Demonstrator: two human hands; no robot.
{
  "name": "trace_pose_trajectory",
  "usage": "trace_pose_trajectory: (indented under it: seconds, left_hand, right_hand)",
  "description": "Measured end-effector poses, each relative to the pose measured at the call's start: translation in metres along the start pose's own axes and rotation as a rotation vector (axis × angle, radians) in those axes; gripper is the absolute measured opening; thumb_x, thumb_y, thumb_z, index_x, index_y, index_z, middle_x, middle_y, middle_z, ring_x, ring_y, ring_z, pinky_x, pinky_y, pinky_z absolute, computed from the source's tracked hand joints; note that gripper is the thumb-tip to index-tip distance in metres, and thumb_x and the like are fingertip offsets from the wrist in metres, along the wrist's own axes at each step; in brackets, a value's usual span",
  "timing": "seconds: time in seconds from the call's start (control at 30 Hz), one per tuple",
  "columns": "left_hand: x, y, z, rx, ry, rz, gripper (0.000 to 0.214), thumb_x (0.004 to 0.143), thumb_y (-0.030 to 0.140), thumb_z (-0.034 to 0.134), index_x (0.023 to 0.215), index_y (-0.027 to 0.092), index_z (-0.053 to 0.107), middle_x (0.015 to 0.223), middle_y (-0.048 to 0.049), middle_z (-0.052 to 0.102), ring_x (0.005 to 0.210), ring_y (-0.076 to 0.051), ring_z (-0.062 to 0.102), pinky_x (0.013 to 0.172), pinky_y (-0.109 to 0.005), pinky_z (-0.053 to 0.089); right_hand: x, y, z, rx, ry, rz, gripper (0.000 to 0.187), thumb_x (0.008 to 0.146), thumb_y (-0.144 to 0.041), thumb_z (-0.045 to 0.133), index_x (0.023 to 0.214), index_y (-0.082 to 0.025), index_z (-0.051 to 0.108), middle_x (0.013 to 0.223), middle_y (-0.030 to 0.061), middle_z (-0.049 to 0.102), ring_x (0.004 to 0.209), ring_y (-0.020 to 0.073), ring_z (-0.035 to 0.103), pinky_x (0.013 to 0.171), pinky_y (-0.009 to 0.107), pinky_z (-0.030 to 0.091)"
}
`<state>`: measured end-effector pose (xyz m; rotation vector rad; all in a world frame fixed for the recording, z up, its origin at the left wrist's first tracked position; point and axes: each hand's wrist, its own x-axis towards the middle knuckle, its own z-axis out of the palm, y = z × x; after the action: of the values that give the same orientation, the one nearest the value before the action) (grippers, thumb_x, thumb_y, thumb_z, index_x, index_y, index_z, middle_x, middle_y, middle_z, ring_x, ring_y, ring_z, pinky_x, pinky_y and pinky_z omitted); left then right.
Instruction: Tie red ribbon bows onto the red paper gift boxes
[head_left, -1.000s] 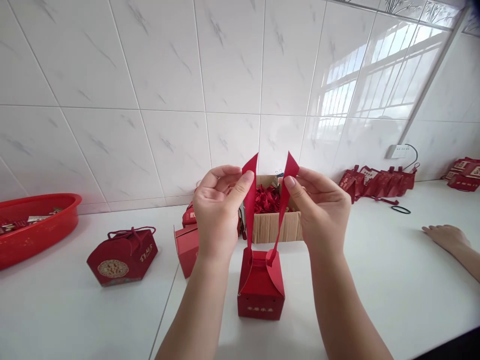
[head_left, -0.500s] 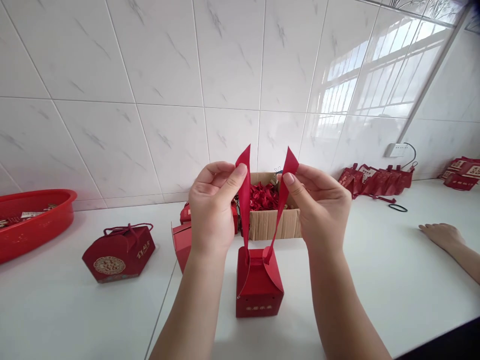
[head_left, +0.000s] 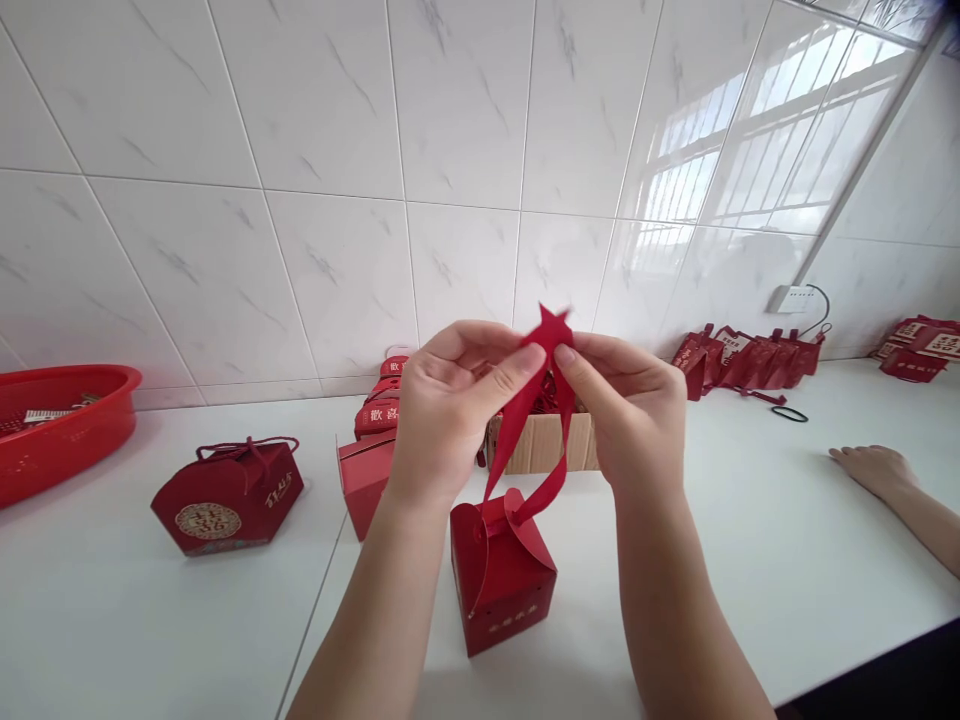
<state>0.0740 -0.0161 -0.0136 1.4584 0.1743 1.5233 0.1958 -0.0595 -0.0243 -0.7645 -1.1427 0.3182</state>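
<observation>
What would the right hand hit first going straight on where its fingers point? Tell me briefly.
The right hand points left. First come the ribbon ends it pinches, then right behind them the fingertips of the left hand, which pinch the same ends. The two hands look nearly touching, though depth is unclear.

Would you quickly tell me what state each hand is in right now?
Left hand: closed, pinching one end of the red ribbon.
Right hand: closed, pinching the ribbon's other end, above the small red box.
</observation>
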Motion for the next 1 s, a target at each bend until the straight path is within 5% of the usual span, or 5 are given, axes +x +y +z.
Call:
trace_pose_trajectory:
  seconds: [0.13, 0.43, 0.67, 1.0]
  left_hand:
    - [-0.002, 0.001, 0.0, 0.143, -0.075, -0.027, 0.011, 0.069, 0.026, 0.079, 0.072, 0.022, 0.07, 0.075, -0.0007, 0.069, 0.072, -0.014, 0.065, 0.068, -0.026, 0.056]
    - [0.004, -0.005, -0.004, 0.303, 0.059, -0.026, 0.032, 0.064, 0.027, 0.083, 0.093, 0.024, 0.069, 0.072, 0.0012, 0.062, 0.066, -0.011, 0.06, 0.058, -0.021, 0.052]
    - [0.01, -0.011, -0.004, 0.28, 0.123, 0.017, 0.024, 0.057, 0.024, 0.087, 0.071, 0.02, 0.068, 0.067, 0.0012, 0.069, 0.056, -0.013, 0.063, 0.049, -0.023, 0.055]
    - [0.013, -0.012, -0.006, 0.297, 0.135, 0.002, 0.03, 0.05, 0.022, 0.09, 0.068, 0.019, 0.066, 0.065, 0.0027, 0.069, 0.055, -0.014, 0.062, 0.045, -0.026, 0.052]
  right_hand:
    - [0.001, 0.001, -0.002, 0.024, -0.142, 0.061, 0.011, 0.079, -0.022, 0.065, 0.083, -0.023, 0.075, 0.073, -0.0001, 0.071, 0.073, 0.0164, 0.068, 0.067, 0.031, 0.057]
    - [0.005, 0.004, -0.005, 0.199, -0.338, 0.156, 0.014, 0.083, -0.029, 0.061, 0.086, -0.022, 0.073, 0.077, 0.0005, 0.07, 0.076, 0.014, 0.065, 0.072, 0.029, 0.055]
    - [0.01, 0.0, -0.006, 0.265, -0.395, 0.304, 0.019, 0.081, -0.04, 0.065, 0.073, -0.024, 0.069, 0.067, -0.0035, 0.064, 0.07, 0.0109, 0.064, 0.073, 0.026, 0.055]
    - [0.017, 0.005, -0.011, 0.275, -0.496, 0.392, 0.024, 0.077, -0.047, 0.061, 0.071, -0.025, 0.07, 0.061, -0.0063, 0.067, 0.067, 0.0105, 0.069, 0.064, 0.023, 0.055]
